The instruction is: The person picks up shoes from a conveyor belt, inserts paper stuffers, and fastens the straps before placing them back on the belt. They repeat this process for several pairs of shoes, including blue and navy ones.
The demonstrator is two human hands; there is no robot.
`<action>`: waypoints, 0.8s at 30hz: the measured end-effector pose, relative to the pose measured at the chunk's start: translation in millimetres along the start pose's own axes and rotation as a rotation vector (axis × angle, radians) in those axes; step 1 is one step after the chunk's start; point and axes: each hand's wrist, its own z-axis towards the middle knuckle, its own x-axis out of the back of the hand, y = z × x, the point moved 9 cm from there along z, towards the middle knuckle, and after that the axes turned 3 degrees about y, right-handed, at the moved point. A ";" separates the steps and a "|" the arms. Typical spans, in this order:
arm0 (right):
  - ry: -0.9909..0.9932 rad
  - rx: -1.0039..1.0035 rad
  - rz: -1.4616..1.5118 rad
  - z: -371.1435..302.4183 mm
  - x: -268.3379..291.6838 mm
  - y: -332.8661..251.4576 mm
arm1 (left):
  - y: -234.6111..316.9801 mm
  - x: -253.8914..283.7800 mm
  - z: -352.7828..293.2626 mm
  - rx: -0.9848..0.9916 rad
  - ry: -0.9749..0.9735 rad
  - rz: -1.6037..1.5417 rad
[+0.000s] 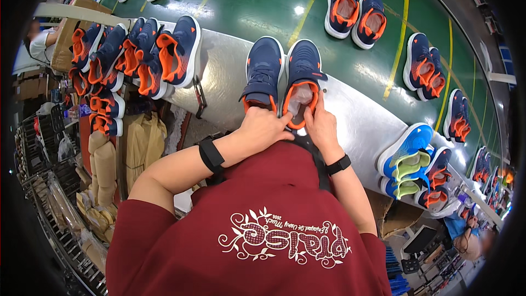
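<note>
A pair of navy sneakers with orange lining and white soles stands in front of me on the metal ledge, toes pointing away. My left hand (263, 129) is closed over the heel of the left sneaker (262, 71), its fingertips reaching toward the neighbouring heel. The orange collar of the right sneaker (303, 66) is gripped along its right side by my right hand (322, 126). Crumpled pale paper or film (300, 98) shows inside that shoe's opening. Its strap end sticks out to the right. My left fingers partly hide the left shoe's opening.
Several navy and orange sneakers (178, 49) crowd the ledge (224, 60) at left. Blue and lime sneakers (408, 151) sit at right. Beyond, more pairs (342, 8) stand on a green surface with yellow lines (397, 38). A cardboard box (82, 22) is at far left.
</note>
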 end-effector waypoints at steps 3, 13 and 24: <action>0.060 0.154 -0.022 -16.5 1.0 -15.6 | 37.0 11.0 15.0 -0.296 0.256 -0.081; 0.040 0.134 -0.039 -39.0 -5.6 -15.0 | 22.4 31.6 38.6 -0.260 0.566 0.032; -0.122 -0.362 0.591 -48.1 -6.3 10.6 | 15.2 14.1 2.0 -0.386 0.519 0.070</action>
